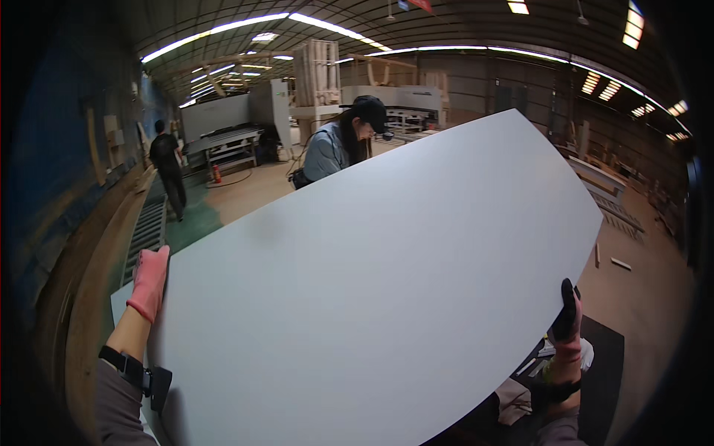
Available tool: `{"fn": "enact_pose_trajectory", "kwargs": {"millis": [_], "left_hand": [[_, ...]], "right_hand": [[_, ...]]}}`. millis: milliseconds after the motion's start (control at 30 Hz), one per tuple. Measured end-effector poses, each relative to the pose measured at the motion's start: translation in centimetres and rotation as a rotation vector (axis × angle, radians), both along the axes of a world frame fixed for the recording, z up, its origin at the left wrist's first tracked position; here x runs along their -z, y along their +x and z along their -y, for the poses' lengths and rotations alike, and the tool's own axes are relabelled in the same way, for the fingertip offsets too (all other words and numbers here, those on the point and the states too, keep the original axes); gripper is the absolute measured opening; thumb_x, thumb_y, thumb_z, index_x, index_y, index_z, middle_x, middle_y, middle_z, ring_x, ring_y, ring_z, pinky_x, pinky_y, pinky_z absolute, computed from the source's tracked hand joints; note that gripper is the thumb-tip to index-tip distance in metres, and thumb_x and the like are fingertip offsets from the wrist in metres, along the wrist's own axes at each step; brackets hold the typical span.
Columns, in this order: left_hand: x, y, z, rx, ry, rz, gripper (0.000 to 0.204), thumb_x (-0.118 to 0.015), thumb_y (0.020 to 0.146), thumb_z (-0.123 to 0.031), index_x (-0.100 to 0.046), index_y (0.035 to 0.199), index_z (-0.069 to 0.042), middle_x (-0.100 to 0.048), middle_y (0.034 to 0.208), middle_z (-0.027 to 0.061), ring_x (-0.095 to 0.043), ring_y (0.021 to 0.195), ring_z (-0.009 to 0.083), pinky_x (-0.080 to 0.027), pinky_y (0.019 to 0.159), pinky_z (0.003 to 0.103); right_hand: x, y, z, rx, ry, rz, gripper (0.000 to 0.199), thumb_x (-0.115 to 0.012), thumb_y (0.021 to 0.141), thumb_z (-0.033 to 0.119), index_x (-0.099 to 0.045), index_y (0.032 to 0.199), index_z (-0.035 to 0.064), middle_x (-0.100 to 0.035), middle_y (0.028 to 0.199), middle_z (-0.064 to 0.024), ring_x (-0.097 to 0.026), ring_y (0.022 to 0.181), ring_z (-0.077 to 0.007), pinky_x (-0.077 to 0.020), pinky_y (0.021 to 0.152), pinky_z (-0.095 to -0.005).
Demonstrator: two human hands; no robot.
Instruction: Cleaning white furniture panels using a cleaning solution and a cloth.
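A large white panel (pixel 357 275) fills the middle of the view, tilted, its right end rising toward the far side. My left hand (pixel 152 276), in a pink work glove, grips the panel's left edge, fingertips partly hidden. On the right edge, my right hand (pixel 569 320) holds the panel low down; its glove is pink with a black palm, and the fingers point up along the edge. A dark strap with a black device (pixel 141 377) sits on my left wrist. Beneath the panel by my right forearm, a dark surface (pixel 604 372) carries partly hidden items.
Beyond the panel's far edge stands a person in a blue shirt and black cap (pixel 335 149), hands hidden. Another person (pixel 168 167) is farther off at left. A roller conveyor (pixel 147 227) runs along the left. Machines (pixel 234 141) stand behind; stacked boards (pixel 595 178) lie right.
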State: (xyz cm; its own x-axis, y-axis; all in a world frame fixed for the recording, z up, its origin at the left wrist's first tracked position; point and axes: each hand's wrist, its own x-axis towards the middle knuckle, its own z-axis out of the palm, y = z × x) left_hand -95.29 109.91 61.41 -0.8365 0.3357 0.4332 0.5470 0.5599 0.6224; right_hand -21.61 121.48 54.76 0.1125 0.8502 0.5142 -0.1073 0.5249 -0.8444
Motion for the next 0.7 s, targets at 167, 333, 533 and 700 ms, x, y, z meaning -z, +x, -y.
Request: {"fn": "enact_pose_trajectory", "kwargs": {"millis": [167, 333, 533, 700], "left_hand": [[-0.6, 3.8, -6.5, 0.209, -0.155, 0.214, 0.048, -0.049, 0.082, -0.040, -0.060, 0.089, 0.006, -0.063, 0.089, 0.0235, -0.062, 0.084, 0.0343, -0.048, 0.072, 0.039], [3.5, 0.5, -11.3, 0.257, -0.369, 0.092, 0.043, -0.039, 0.089, -0.039, -0.056, 0.091, 0.001, -0.060, 0.085, 0.0175, -0.060, 0.080, 0.0278, -0.045, 0.067, 0.034], [2.1, 3.7, -12.3, 0.435, -0.642, -0.158, 0.049, -0.037, 0.089, -0.047, -0.054, 0.098, -0.001, -0.058, 0.090, 0.0115, -0.057, 0.082, 0.0216, -0.044, 0.069, 0.030], [3.3, 2.7, -12.1, 0.454, -1.276, -0.584, 0.026, -0.031, 0.096, -0.027, -0.043, 0.108, -0.008, -0.048, 0.078, 0.0045, -0.053, 0.075, 0.0135, -0.040, 0.061, 0.028]], "right_hand": [[-1.4, -0.6, -2.4, 0.076, -0.072, -0.190, 0.035, -0.047, 0.094, 0.030, -0.056, 0.105, -0.0022, -0.059, 0.098, -0.0045, -0.054, 0.088, -0.0120, -0.0427, 0.079, -0.0268], [-2.9, -0.2, -4.3, 0.080, -0.058, -0.081, 0.033, -0.045, 0.094, 0.031, -0.057, 0.098, 0.0004, -0.058, 0.089, -0.0020, -0.052, 0.082, -0.0090, -0.0422, 0.074, -0.0259], [-2.1, 1.7, -5.5, 0.114, -0.135, -0.098, 0.032, -0.045, 0.093, 0.031, -0.058, 0.088, 0.0017, -0.055, 0.084, -0.0009, -0.050, 0.079, -0.0080, -0.0405, 0.071, -0.0253], [2.8, 5.3, -10.9, 0.063, -0.156, -0.040, 0.027, -0.044, 0.094, 0.026, -0.057, 0.098, 0.0019, -0.058, 0.088, -0.0017, -0.053, 0.081, -0.0104, -0.0427, 0.074, -0.0257]]}}
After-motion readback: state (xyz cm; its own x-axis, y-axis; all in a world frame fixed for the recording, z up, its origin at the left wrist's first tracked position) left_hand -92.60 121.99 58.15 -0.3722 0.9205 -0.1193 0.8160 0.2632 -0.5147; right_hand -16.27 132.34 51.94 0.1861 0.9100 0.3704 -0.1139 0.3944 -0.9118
